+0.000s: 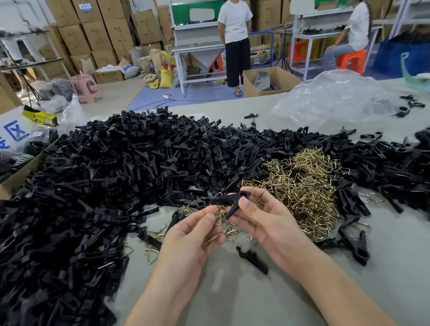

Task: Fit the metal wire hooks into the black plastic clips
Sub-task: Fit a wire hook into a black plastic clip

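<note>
My right hand (264,225) pinches a black plastic clip (232,199) between thumb and fingers, above the grey table. My left hand (190,241) is beside it with thumb and forefinger pinched on a brass-coloured wire hook (220,216) just under the clip. A tangled heap of wire hooks (302,183) lies right behind my hands. A big pile of black clips (90,184) covers the left and back of the table. One loose clip half (252,259) lies between my wrists.
More black clips (408,162) spread along the right. A crumpled clear plastic bag (335,99) lies at the back right. A cardboard box (8,181) sits at the left edge. Two people stand and sit among workbenches and stacked cartons beyond the table.
</note>
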Demonstrator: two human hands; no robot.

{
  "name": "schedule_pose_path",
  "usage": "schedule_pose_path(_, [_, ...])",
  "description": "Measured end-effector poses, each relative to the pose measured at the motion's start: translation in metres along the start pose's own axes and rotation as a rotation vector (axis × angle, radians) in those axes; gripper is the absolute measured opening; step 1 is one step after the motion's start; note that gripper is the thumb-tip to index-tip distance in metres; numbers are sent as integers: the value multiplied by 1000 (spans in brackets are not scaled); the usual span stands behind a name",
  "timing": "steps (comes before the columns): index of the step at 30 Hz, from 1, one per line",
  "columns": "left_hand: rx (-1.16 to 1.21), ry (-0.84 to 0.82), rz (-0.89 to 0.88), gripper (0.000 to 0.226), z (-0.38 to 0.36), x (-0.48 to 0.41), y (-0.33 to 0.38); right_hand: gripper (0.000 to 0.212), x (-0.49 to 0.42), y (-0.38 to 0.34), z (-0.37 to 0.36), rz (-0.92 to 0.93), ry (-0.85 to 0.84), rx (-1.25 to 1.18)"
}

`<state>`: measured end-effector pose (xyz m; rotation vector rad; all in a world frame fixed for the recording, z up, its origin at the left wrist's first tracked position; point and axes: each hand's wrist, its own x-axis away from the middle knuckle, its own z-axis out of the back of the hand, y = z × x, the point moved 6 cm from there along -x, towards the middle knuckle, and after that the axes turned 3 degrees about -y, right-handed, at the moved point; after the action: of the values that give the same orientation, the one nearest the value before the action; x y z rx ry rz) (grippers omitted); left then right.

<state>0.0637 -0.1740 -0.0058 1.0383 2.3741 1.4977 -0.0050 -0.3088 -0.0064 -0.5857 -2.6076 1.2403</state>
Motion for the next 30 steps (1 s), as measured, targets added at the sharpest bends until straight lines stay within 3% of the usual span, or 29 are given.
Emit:
schedule_pose_path(4, [-75, -50, -39, 26, -9, 4, 3, 34, 1, 4, -5, -1, -52, 106])
schedule_pose_path(14, [-28, -56, -70, 44, -6, 2, 11, 33, -1, 4, -2, -30, -52, 0])
schedule_pose_path(22, [-45, -93, -64, 43, -7, 2, 9, 34, -2, 7, 1, -28, -54, 45])
schedule_pose_path(30, [-112, -78, -82, 28, -5, 3, 10, 33, -3, 10, 1, -29, -76, 40])
